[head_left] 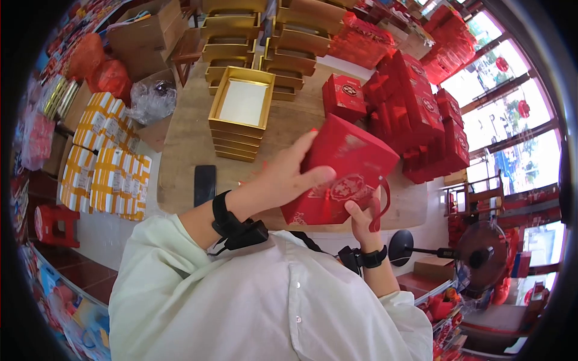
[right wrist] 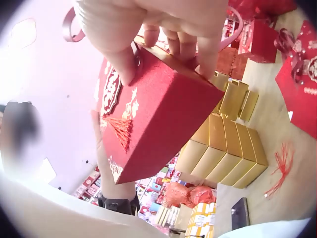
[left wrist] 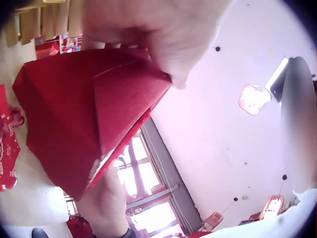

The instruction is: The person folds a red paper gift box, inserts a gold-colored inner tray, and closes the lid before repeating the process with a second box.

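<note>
Head view: the red box point(head_left: 352, 159) is held in the air over the near edge of the table point(head_left: 180, 144), tilted, with its decorated face towards the person. The left hand point(head_left: 283, 180) clamps its left side, thumb lying across the face and a finger running up the edge behind. The right hand point(head_left: 363, 221) grips the lower edge beside the ribbon handle point(head_left: 383, 207). Bare wood lies between the near edge and the stack of gold trays point(head_left: 235, 141) at mid-table, with only a black phone point(head_left: 205, 183) near the left edge. Stacked red cartons point(head_left: 421, 120) crowd the right edge, and more gold trays fill the far edge.

Left wrist view: the left hand point(left wrist: 148, 29) bears on the top fold of the red box point(left wrist: 79, 119), though how far the fingers curl is cut off by the frame. The right hand point(left wrist: 106, 203) supports the lower corner.

Right wrist view: the right hand point(right wrist: 163, 25) is closed over the upper edge of the red box point(right wrist: 158, 119), fingers on one side and thumb on the tasselled face. The gold trays point(right wrist: 228, 153) stand well apart beyond it, and the phone point(right wrist: 240, 213) lies near the table's edge.
</note>
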The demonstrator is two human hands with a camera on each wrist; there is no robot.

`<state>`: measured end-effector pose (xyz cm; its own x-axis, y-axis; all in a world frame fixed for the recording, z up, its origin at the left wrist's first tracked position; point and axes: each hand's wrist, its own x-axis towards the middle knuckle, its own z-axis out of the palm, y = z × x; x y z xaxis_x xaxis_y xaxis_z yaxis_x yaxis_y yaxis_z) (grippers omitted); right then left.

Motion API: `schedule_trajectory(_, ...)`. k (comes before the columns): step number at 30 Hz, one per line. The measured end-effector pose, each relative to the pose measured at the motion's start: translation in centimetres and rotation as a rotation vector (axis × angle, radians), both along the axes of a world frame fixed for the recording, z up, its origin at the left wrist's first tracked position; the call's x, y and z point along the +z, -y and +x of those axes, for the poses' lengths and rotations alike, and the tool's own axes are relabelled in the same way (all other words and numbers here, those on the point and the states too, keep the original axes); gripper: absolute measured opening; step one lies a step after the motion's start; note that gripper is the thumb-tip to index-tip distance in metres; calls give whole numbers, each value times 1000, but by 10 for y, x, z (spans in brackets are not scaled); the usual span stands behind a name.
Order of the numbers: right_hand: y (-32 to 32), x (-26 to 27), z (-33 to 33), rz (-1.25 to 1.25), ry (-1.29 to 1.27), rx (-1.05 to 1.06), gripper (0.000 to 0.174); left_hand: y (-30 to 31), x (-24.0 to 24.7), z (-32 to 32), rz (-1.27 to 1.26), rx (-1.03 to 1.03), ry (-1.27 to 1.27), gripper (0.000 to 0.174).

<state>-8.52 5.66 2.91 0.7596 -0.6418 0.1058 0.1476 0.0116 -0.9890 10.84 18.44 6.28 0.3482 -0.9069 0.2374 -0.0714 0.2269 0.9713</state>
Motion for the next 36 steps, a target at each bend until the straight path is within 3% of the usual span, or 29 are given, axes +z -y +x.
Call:
schedule_trajectory(2,7,-3,0,-55,-2,-56,62,16,-24,-7,-180,77,-295,55)
schedule_trajectory(5,20,-4,-3,-71,-14,-124,55,16,-47,-10,27,46,-275,49)
schedule_trajectory(7,36,-7,-13,-173,-246,-20,46,21,-63,-11,119,41,-654,46)
schedule_trajectory(8,43,-1,-17,-156,-233,-44,46,21,-70,-7,141,22,-637,46)
schedule_trajectory(10,51,30,-20,39,-426,187,44,21,-81,2,137,-85,-1120,44)
schedule_trajectory(15,90,31,-28,0,-488,252,29,38,-89,1,148,-153,-1219,43)
schedule_trajectory(18,110,25,-27,18,-485,208,22,54,-92,-3,188,-90,-1186,43)
schedule_trajectory(20,118,22,-22,-637,-273,-196,23,66,-90,-7,196,-82,-1180,43)
schedule_trajectory(21,125,25,-18,-629,-263,-199,23,73,-88,-11,197,-74,-1192,43)
schedule_trajectory(23,141,35,-13,-1057,-323,-294,18,87,-81,-20,191,-73,-1154,44)
schedule_trajectory(27,183,17,-14,-998,-330,-183,14,109,-83,-29,205,-73,-1101,45)
schedule_trajectory(30,213,6,-17,-802,-207,-73,8,124,-86,-38,193,5,-1056,45)
schedule_trajectory(33,236,3,-22,-374,-150,35,8,135,-85,-47,156,20,-1078,45)
schedule_trajectory(36,242,4,-25,-331,-134,229,12,143,-90,-59,160,19,-1113,44)
